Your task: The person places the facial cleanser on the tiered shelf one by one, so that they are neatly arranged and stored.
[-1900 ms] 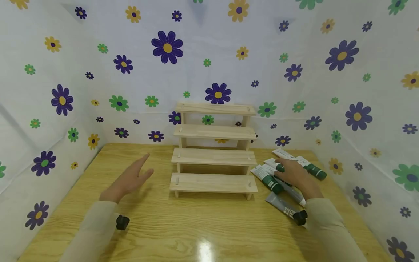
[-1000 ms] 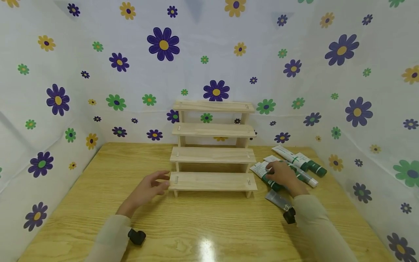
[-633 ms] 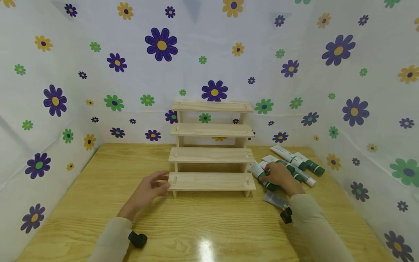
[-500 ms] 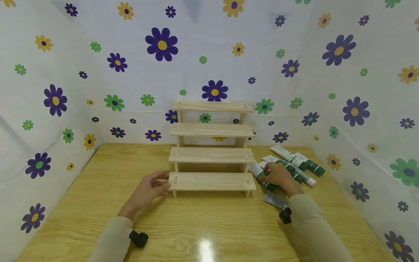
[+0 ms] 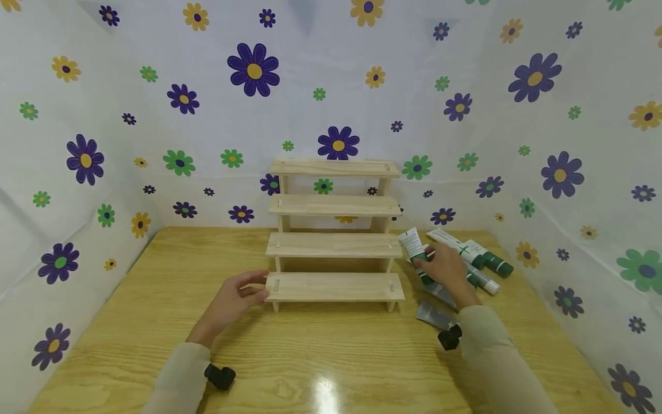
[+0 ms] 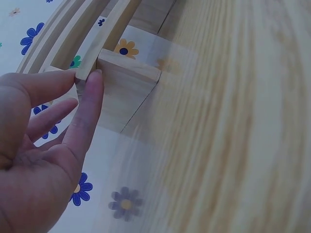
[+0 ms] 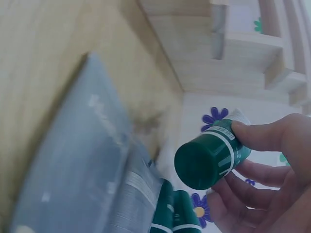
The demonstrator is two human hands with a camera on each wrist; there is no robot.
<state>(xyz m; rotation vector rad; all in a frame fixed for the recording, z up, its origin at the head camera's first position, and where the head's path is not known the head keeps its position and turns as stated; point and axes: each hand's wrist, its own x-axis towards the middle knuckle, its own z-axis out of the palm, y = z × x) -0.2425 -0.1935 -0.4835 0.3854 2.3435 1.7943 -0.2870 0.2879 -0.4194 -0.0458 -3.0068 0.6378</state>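
Observation:
A pale wooden step-shaped display rack [image 5: 333, 246] stands at the back of the table. My left hand [image 5: 233, 302] pinches the left end of its lowest board [image 6: 104, 41] between thumb and a finger. To the right of the rack, my right hand [image 5: 446, 269] grips a white and green squeeze tube [image 5: 412, 244] near its green capped end. In the right wrist view the cap [image 7: 197, 165] points toward the camera, raised off the grey tubes. Under and beside that hand lie a grey tube [image 5: 434, 315] and another grey tube [image 5: 441, 295].
More tubes, white with green caps [image 5: 499, 265], lie behind the right hand, beside a clear-capped one [image 5: 488, 284]. A flower-print cloth [image 5: 170, 132] hangs behind and at both sides of the wooden table [image 5: 289, 356].
My left hand came in to the rack's lowest board and stayed there. My right hand took hold of the white and green tube and lifted it, uncovering a grey tube.

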